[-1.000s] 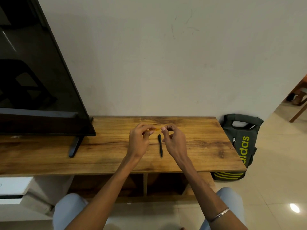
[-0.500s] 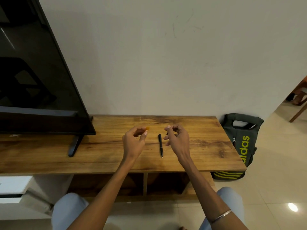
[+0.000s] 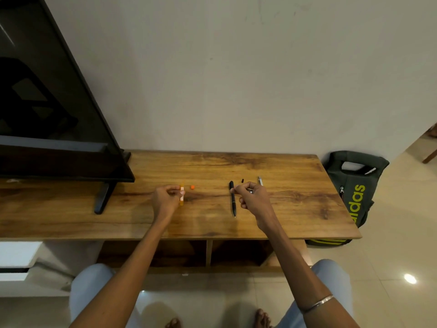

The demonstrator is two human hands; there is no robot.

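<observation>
Just right of left hand [image 3: 166, 198], which pinches orange tube [image 3: 182, 197] front-to-back: orange cap [image 3: 192, 187] on bench [image 3: 295, 209]. Right hand [image 3: 253, 197] well apart, fingers curled, contents unclear; black pen [image 3: 233, 200] beside it.

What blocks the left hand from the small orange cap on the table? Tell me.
Nothing visible. The orange cap lies on the table just beside the left hand, which pinches an orange barrel; the black pen lies farther right.
</observation>
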